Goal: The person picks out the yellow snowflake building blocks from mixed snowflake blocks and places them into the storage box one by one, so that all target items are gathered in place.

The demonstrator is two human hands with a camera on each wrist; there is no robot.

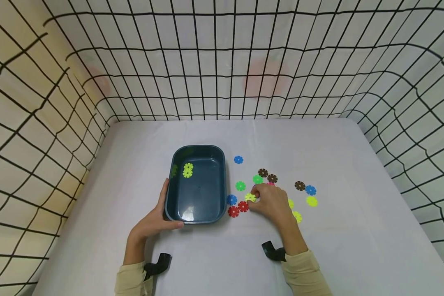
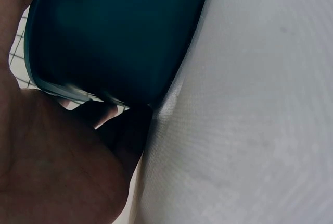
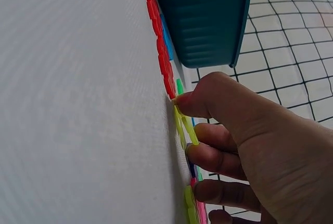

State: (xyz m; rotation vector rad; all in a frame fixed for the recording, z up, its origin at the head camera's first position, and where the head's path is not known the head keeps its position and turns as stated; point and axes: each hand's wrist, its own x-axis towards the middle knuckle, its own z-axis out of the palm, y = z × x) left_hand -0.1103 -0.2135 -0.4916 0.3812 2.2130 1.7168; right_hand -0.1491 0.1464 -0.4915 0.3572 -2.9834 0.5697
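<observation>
A dark teal plastic tub (image 1: 197,197) stands on the table, with two yellow notched building discs (image 1: 188,170) inside at its left. My left hand (image 1: 154,220) holds its near left corner, thumb at the front rim and fingers along the side. The left wrist view shows the palm close against the tub wall (image 2: 119,36). Right of the tub, my right hand (image 1: 271,202) pinches a yellow building disc (image 1: 250,197) between thumb and fingers. In the right wrist view this disc (image 3: 188,125) is tilted at the fingertips, close over the table. My other right fingers hide part of the pile.
Red discs (image 1: 238,209) and a blue disc (image 1: 232,200) lie beside the tub's right wall. Green (image 1: 240,186), brown (image 1: 267,176) and more blue discs (image 1: 311,190) are scattered behind and right of my right hand, with several yellow ones (image 1: 312,201). Black wire mesh (image 1: 222,76) encloses the table's back and sides.
</observation>
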